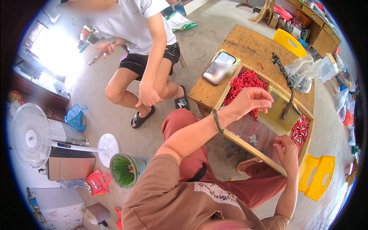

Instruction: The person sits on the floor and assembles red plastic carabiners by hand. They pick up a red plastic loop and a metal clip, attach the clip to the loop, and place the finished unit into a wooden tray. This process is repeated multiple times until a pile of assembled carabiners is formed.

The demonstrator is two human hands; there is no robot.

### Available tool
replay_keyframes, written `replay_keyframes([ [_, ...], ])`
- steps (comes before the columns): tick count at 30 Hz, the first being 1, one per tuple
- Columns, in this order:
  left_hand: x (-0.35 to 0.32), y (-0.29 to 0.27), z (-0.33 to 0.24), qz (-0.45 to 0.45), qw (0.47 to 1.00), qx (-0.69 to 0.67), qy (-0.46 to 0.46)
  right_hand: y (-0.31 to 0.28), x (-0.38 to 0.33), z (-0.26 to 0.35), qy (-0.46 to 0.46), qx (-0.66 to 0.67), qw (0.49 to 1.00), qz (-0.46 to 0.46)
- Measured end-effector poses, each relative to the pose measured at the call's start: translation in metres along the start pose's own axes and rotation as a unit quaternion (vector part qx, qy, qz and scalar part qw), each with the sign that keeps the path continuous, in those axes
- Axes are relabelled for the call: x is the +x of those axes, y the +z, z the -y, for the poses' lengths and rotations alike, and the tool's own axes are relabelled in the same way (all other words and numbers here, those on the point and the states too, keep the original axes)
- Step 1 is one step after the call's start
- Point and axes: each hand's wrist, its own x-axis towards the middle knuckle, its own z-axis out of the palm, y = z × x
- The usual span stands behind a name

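Observation:
My left hand (251, 102), with a dark bangle (217, 122) at the wrist, is raised over a wooden-rimmed tray (311, 132). Its thumb and forefinger pinch together at a tiny pale piece too small to name. Low over the tray's near right part is my right hand (287, 152), its fingers curled in; anything between them is hidden. Red cords (245, 85) are heaped in the tray's far left. Small red-and-silver pieces (300, 131) fill its right corner, and tiny silver bits (253, 139) lie near the front. A black-wrapped lever (283, 69) rises from a yellowish metal base (278, 115).
The tray rests partly on a wooden table (241, 42) with a phone (219, 69) and a clear plastic bag (301, 73). Yellow chairs (317, 176) stand beside it. Another person (142, 42) sits opposite, holding a phone. A green-lined bin (124, 170) and a fan (32, 136) are at left.

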Motion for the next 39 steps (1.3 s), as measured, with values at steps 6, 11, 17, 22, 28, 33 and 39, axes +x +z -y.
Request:
replay_keyframes([
  [6,0.002,-0.001,0.002,-0.005,1.0,-0.014,-0.005,0.0,-0.003,-0.003,0.0,-0.019,1.0,0.004],
  [11,0.0,-0.003,0.002,-0.017,1.0,-0.009,-0.011,-0.001,-0.004,0.001,0.002,-0.03,0.999,0.011],
  [17,-0.001,-0.005,0.002,-0.01,1.0,-0.007,-0.001,-0.002,-0.007,0.009,0.022,-0.011,1.0,0.009],
  [22,0.003,0.0,0.006,-0.013,1.0,0.026,-0.007,-0.004,-0.008,-0.016,0.016,-0.073,0.997,0.027],
  [28,0.001,-0.004,0.013,-0.018,0.999,0.039,-0.014,-0.001,-0.002,-0.018,0.006,-0.078,0.995,0.06],
  [33,0.001,0.002,0.015,-0.001,0.999,0.047,-0.025,0.001,-0.004,-0.01,-0.004,-0.079,0.995,0.058],
  [39,0.0,0.006,0.015,0.018,0.996,0.086,-0.032,0.016,0.004,-0.002,-0.086,-0.129,0.987,0.052],
])
